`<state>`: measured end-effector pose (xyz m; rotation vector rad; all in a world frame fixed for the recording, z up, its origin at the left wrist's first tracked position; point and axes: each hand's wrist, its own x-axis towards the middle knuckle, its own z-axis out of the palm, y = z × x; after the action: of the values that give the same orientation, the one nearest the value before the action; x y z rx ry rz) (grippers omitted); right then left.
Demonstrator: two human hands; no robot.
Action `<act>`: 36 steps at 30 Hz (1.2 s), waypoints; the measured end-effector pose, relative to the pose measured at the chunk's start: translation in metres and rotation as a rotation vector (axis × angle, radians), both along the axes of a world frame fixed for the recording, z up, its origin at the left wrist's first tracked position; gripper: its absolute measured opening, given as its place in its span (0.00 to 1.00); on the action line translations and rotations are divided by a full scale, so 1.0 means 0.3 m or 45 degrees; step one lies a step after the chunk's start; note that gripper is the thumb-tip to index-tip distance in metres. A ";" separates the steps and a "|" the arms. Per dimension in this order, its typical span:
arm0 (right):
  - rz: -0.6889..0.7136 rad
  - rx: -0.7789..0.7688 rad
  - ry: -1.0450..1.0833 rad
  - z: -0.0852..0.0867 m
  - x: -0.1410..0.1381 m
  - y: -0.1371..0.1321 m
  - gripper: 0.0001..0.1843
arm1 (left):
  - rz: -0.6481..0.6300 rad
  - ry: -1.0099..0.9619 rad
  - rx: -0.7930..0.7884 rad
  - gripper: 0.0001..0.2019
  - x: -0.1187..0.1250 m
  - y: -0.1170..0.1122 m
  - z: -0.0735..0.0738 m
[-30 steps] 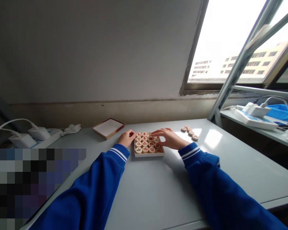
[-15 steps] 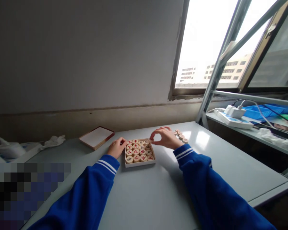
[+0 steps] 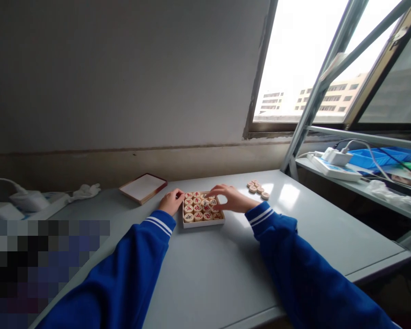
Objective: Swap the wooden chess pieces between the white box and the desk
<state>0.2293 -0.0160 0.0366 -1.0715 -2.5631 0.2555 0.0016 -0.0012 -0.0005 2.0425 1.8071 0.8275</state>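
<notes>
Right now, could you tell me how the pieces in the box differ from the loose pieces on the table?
The boxed pieces sit packed in rows; the loose pieces form a small cluster, far fewer. The right hand touches the boxed pieces; the loose pieces lie untouched. Both are pale round discs.

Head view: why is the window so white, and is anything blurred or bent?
In the head view the window is overexposed, throwing a glare patch on the table; the frame bars lean, likely from wide-angle distortion; the lower-left corner is pixelated.
</notes>
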 end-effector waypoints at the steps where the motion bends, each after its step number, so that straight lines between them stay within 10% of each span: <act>1: 0.056 -0.023 -0.027 -0.008 -0.035 -0.015 0.16 | 0.000 -0.004 -0.004 0.08 0.000 -0.001 0.001; 8: -0.046 0.049 0.014 0.004 -0.051 -0.026 0.10 | -0.007 -0.011 -0.007 0.08 0.002 0.000 0.002; 19: -0.615 0.030 -0.033 0.011 0.319 0.040 0.11 | -0.005 -0.002 0.007 0.08 -0.005 0.007 -0.009; 27: 0.191 -0.116 0.205 0.020 0.014 -0.047 0.11 | -0.008 0.008 0.019 0.08 -0.007 0.011 -0.015; 36: 0.167 -0.178 0.208 -0.024 -0.070 -0.082 0.09 | -0.032 -0.028 0.025 0.09 -0.009 0.022 -0.021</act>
<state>0.2085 -0.0407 0.0293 -0.8893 -2.5004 0.5396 -0.0012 0.0054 -0.0068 2.0561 1.7650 0.8608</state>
